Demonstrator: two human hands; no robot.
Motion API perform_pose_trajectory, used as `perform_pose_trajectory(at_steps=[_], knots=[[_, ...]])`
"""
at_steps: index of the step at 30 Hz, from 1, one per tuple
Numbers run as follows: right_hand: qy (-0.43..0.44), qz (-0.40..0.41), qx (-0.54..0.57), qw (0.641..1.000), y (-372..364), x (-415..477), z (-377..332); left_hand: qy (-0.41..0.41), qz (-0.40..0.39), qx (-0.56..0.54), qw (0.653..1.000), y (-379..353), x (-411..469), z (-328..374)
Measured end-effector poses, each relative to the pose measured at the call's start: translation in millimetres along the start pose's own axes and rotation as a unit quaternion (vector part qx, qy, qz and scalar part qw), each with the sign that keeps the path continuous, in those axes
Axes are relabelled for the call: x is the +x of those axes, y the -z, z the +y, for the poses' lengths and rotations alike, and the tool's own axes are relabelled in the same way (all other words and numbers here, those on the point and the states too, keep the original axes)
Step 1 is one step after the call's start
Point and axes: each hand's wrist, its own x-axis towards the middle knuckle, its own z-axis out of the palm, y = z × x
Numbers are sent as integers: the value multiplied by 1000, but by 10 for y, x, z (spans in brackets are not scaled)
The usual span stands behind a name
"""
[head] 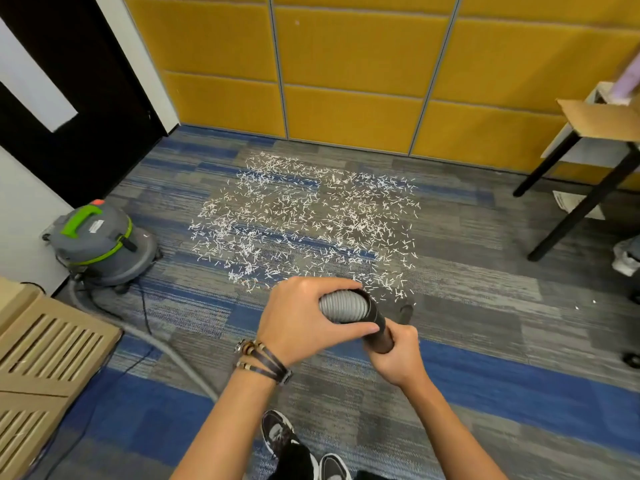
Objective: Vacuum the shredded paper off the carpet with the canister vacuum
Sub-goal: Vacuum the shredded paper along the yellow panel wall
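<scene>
White shredded paper (304,220) lies scattered in a wide patch over the grey and blue carpet (485,368). The grey canister vacuum (100,244) with green handle stands at the left by the wall. Its grey ribbed hose (343,306) runs along the floor up to my hands. My left hand (304,323) grips the ribbed hose end. My right hand (398,355) holds the dark wand tube (377,327) just below it. The wand's lower end (407,313) shows near the paper's front edge.
Yellow padded wall panels (346,71) stand behind the paper. A black-legged table (588,168) with a cardboard box stands at the right. A beige slatted unit (45,358) sits at the left. A black cable (145,313) trails from the vacuum. My shoes (294,445) show below.
</scene>
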Motion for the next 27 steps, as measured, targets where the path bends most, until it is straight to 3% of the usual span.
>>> perform_pose_trajectory(at_steps=[5,15,21,27], knots=[[-23,-39,-1,999,-372,246,-152,2,43,-23,999,365,58,-281],[58,-6,7,998,-725,579,-616,-70,49,-45,995,961,207,-608],[0,-6,-50,999,-836,762,-468,-23,3,-44,999,826,385,-999],[-50,-63,-61,995,-1216,851,-405,10,15,-72,997,820,330,-1415]])
